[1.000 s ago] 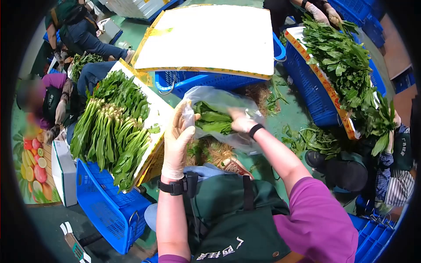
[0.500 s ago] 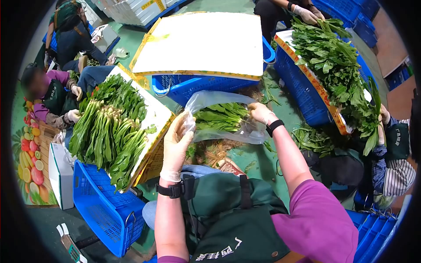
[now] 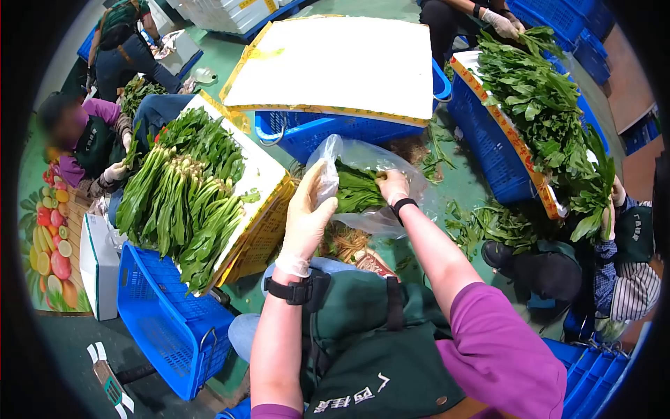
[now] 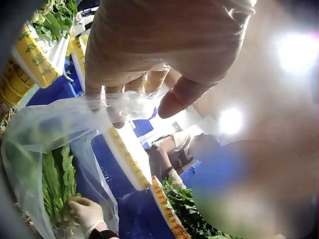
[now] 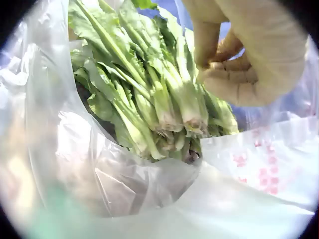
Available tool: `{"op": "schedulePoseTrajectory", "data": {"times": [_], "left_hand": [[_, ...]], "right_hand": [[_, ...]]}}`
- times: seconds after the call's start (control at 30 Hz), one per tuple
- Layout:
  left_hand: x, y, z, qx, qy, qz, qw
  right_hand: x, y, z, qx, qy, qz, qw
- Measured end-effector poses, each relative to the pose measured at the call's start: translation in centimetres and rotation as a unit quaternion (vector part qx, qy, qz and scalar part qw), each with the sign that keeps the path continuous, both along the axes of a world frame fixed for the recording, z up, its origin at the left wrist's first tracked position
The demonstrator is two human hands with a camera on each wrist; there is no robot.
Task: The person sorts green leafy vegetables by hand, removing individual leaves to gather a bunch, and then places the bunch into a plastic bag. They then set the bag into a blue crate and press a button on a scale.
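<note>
A clear plastic bag (image 3: 380, 225) lies open in front of me, its mouth facing my body. Inside is a bundle of long leafy greens (image 3: 357, 192); pale root ends of the greens (image 5: 192, 122) face the mouth in the right wrist view. My gloved left hand (image 3: 305, 222) pinches the left edge of the bag between thumb and fingers, as the left wrist view also shows. Reaching into the bag, my gloved right hand (image 3: 393, 186) has its fingers curled at the side of the bundle, gripping greens there. Red print shows on the bag's lower flap.
To the left, stacked greens (image 3: 185, 181) cover a foam lid over a blue crate (image 3: 171, 328). A white foam board (image 3: 335, 66) tops another crate ahead. More greens (image 3: 530, 105) lie on the right crate. Trimmings litter the floor; people work around.
My right hand has gone from the bag's right edge half a second ago back in onto the greens. The left hand keeps its hold on the bag's left edge.
</note>
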State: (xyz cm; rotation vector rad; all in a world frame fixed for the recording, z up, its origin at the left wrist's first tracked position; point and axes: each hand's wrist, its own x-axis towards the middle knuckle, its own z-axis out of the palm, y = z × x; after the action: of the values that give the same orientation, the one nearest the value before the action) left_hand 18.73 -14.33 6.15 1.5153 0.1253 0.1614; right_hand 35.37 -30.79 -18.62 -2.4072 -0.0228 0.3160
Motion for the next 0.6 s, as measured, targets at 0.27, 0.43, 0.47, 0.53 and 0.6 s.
{"op": "schedulePoseTrajectory", "data": {"times": [0.27, 0.43, 0.47, 0.53, 0.6], "left_hand": [[0.2, 0.8, -0.1, 0.000, 0.004, 0.023, 1.000], [0.6, 1.1, -0.2, -0.027, 0.004, 0.040, 0.999], [0.6, 1.0, -0.1, -0.022, 0.000, 0.038, 0.999], [0.6, 0.7, -0.1, -0.024, 0.001, 0.039, 0.999], [0.6, 0.5, 0.0, -0.026, 0.002, 0.042, 0.999]], "right_hand": [[-0.8, 0.6, -0.1, -0.002, 0.025, -0.069, 0.997], [-0.7, -0.9, -2.7, 0.036, 0.001, -0.040, 0.999], [-0.9, -1.4, -2.9, 0.055, 0.019, -0.006, 0.998], [-1.0, -1.7, -2.6, 0.045, 0.033, 0.004, 0.998], [-1.0, -1.5, -1.7, 0.036, 0.047, 0.017, 0.998]]}}
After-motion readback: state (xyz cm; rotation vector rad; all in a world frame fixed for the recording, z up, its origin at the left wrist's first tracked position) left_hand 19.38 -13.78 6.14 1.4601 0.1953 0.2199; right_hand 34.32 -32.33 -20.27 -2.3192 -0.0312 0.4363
